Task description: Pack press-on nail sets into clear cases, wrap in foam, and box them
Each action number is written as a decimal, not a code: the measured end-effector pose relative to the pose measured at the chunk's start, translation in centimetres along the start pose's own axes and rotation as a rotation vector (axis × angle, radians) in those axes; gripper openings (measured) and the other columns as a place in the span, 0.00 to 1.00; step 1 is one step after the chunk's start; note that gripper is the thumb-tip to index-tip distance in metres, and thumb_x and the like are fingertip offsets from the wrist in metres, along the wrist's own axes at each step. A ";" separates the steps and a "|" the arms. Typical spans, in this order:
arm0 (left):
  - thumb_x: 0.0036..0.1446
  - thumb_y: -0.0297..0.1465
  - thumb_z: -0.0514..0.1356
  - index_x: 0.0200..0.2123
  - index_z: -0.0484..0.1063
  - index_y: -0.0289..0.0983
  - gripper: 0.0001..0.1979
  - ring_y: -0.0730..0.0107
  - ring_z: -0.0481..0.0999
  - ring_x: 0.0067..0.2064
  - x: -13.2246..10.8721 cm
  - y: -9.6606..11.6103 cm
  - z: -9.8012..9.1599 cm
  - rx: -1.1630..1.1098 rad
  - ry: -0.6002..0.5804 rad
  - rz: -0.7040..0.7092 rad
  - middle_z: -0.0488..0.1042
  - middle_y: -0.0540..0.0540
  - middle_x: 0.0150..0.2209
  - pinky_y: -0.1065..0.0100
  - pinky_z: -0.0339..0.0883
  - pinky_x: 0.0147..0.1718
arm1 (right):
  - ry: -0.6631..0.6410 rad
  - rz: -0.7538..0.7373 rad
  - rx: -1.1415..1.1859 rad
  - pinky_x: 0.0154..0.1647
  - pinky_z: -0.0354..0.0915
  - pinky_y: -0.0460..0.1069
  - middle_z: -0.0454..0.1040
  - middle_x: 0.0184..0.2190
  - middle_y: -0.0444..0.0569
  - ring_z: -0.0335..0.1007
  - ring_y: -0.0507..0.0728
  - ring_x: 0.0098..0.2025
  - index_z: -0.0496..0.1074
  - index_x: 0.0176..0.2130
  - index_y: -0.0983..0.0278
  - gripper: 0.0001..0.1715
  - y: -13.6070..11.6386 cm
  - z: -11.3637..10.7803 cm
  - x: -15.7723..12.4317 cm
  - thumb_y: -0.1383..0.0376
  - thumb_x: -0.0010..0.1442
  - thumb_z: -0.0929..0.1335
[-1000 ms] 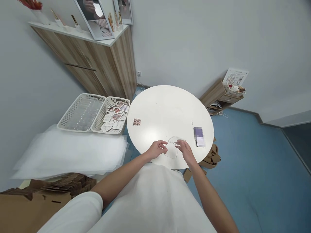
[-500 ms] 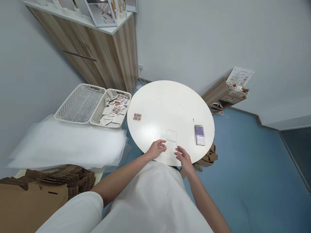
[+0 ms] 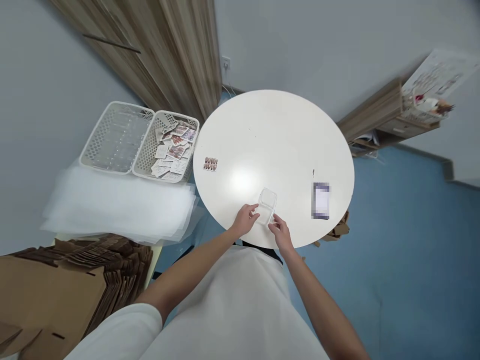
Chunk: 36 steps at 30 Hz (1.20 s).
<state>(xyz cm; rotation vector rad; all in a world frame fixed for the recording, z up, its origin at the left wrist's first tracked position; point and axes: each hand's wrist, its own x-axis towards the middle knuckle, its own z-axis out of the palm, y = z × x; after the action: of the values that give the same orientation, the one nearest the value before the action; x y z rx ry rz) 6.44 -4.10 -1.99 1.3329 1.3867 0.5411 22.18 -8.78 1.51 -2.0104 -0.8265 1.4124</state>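
Note:
A clear plastic hinged box (image 3: 267, 205) lies opened out near the front edge of the round white table, its lid half pointing away from me. My left hand (image 3: 245, 219) has thumb and fingers at the box's left side, curled around that edge. At the opposite side, my right hand (image 3: 280, 232) pinches the box's right edge. Nothing shows inside the box. To the left on the table lies a small card of brown press-on nails (image 3: 210, 164).
The round table (image 3: 277, 130) also bears a blurred-out phone-like object (image 3: 321, 201) at right. Left stand a basket of clear boxes (image 3: 122, 137) and a basket of nail cards (image 3: 174, 150). Below them are translucent sheets (image 3: 120, 205) and folded cardboard (image 3: 56, 295). A wooden cabinet (image 3: 168, 55) stands behind.
My view has tilted down and closer to the table. Both hands stay at the sides of the clear box, which has turned slightly.

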 end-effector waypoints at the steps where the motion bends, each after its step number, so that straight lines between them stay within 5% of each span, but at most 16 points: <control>1: 0.54 0.34 0.54 0.50 0.64 0.40 0.19 0.74 0.68 0.33 0.4 0.0 0.0 0.049 -0.012 -0.006 0.66 0.46 0.38 0.67 0.66 0.38 | -0.004 -0.012 -0.012 0.47 0.63 0.52 0.62 0.49 0.52 0.63 0.56 0.45 0.60 0.54 0.61 0.35 0.3 0.1 0.6 0.56 0.47 0.66; 13: 0.55 0.38 0.53 0.54 0.58 0.38 0.23 0.71 0.66 0.39 3.0 1.2 1.4 0.194 -0.035 -0.127 0.63 0.44 0.42 0.68 0.65 0.39 | -0.093 -0.083 -0.002 0.40 0.66 0.50 0.57 0.48 0.50 0.62 0.54 0.41 0.52 0.58 0.58 0.37 1.1 0.0 5.1 0.59 0.49 0.64; 26: 0.53 0.35 0.55 0.54 0.57 0.39 0.24 0.70 0.67 0.41 2.6 0.7 0.5 0.214 -0.084 -0.086 0.63 0.43 0.43 0.67 0.65 0.38 | -0.108 -0.034 0.055 0.41 0.65 0.50 0.58 0.48 0.50 0.62 0.54 0.41 0.54 0.57 0.59 0.39 0.3 -0.5 5.0 0.57 0.47 0.65; 32: 0.53 0.34 0.54 0.48 0.63 0.36 0.19 0.69 0.69 0.38 0.4 -0.7 -3.7 0.340 -0.197 0.024 0.67 0.44 0.40 0.65 0.65 0.39 | 0.052 0.054 0.155 0.39 0.64 0.49 0.64 0.43 0.47 0.64 0.53 0.37 0.53 0.57 0.59 0.40 -0.1 -1.2 4.7 0.55 0.46 0.67; 36: 0.54 0.33 0.52 0.42 0.67 0.38 0.13 0.70 0.70 0.36 -0.2 -2.2 -9.8 0.447 -0.040 0.030 0.69 0.46 0.38 0.65 0.66 0.37 | 0.157 -0.045 0.109 0.37 0.65 0.50 0.64 0.44 0.47 0.63 0.52 0.34 0.48 0.59 0.57 0.42 -1.9 0.7 4.6 0.53 0.49 0.65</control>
<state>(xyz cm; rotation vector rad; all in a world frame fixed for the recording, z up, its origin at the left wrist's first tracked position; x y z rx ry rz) -3.19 -1.54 -0.82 1.7108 1.5105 0.2251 22.37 -4.05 -0.19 -1.9782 -0.7058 1.2298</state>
